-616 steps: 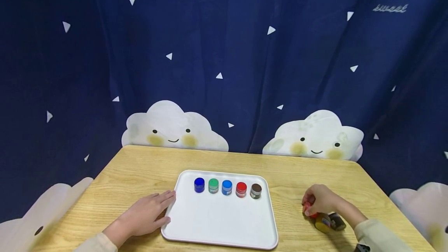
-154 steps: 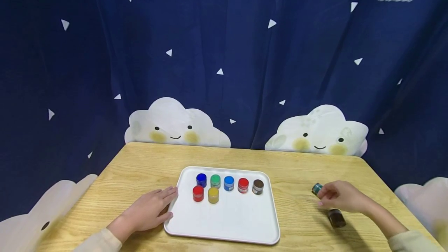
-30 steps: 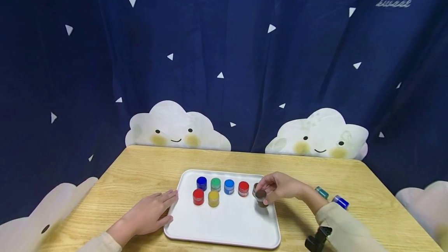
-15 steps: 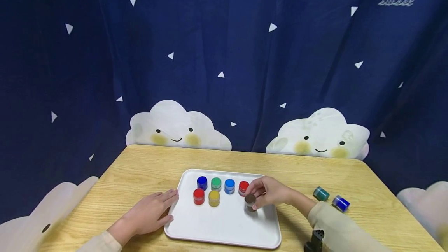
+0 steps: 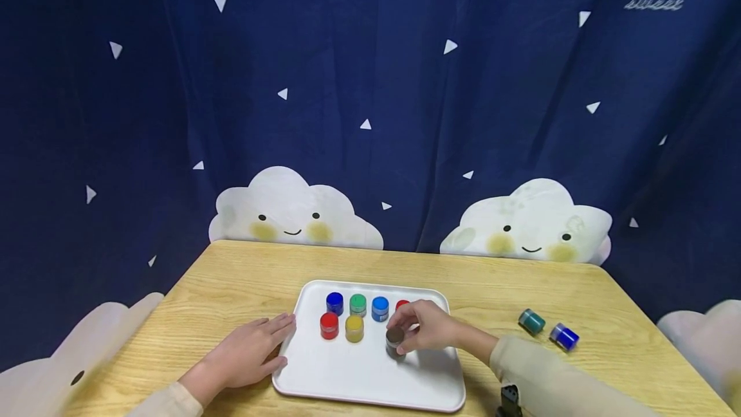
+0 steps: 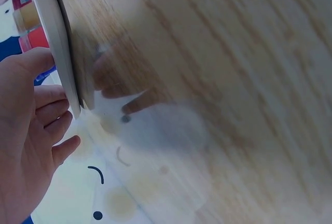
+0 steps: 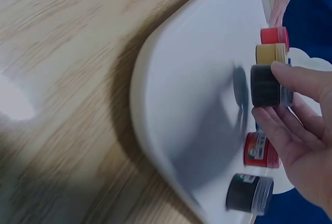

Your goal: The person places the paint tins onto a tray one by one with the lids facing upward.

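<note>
Pinching the dark brown jar (image 5: pixel 395 338) between thumb and fingertips, the right hand (image 5: pixel 425 330) holds it just above the white tray (image 5: pixel 359 378) at lower centre of the head view, right of the yellow jar (image 5: pixel 354 327). Setting it down well, I judge, means lowering it straight and upright, level with the red jar (image 5: pixel 329 324) and clear of the back row. The left hand (image 5: pixel 246 356) lies flat, fingers straight, touching the tray's left rim; further right, two jars (image 5: pixel 547 329) lie on the table (image 5: pixel 243 275).
</note>
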A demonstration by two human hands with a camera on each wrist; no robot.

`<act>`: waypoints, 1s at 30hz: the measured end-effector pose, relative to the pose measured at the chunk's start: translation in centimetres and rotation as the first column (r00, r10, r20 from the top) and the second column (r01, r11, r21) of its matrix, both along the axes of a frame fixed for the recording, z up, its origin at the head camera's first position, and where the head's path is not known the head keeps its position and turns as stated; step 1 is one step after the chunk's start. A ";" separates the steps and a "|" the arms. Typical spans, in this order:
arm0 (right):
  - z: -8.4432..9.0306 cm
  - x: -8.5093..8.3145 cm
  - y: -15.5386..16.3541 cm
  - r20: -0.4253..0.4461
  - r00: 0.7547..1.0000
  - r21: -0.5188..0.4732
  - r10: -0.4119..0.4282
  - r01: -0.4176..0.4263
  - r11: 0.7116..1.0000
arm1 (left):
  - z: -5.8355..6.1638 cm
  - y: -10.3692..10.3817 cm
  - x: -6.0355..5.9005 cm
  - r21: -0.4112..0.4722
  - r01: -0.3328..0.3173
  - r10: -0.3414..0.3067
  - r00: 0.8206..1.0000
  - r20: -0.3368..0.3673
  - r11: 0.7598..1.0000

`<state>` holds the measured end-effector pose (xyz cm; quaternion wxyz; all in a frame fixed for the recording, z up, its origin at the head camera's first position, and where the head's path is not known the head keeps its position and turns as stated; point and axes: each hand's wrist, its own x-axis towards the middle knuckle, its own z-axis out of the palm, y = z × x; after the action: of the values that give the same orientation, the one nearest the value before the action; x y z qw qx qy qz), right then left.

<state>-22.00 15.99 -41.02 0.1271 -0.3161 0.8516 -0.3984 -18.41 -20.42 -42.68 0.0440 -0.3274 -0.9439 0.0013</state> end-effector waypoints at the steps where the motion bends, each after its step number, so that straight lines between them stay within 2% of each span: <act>1: 0.0 -0.1 -0.2 -0.014 1.000 0.001 0.000 0.000 1.000 | 0.0 0.0 0.0 -0.001 -0.001 0.001 1.000 0.004 1.000; 5: 0.0 -0.4 -0.9 -0.055 0.998 0.002 -0.018 0.018 1.000 | -0.1 0.1 0.0 -0.002 -0.001 0.001 1.000 0.005 1.000; 14: 0.3 -0.9 -2.4 -0.091 0.994 0.019 -0.068 0.070 0.997 | 0.2 0.2 0.0 0.000 -0.006 0.006 1.000 0.025 1.000; 22: -0.1 -0.7 -3.3 -0.180 0.977 0.015 -0.113 0.118 0.993 | 0.1 0.2 -0.2 -0.002 -0.016 0.016 0.999 0.029 1.000; 30: -0.7 -0.3 -3.8 -0.189 0.969 0.003 -0.156 0.160 0.987 | 0.0 0.1 -0.1 -0.003 -0.005 0.005 1.000 0.014 1.000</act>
<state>-22.34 12.21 -41.70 0.0165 -0.2825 0.8858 -0.3678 -18.51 -20.36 -42.70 0.0368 -0.3252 -0.9449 0.0005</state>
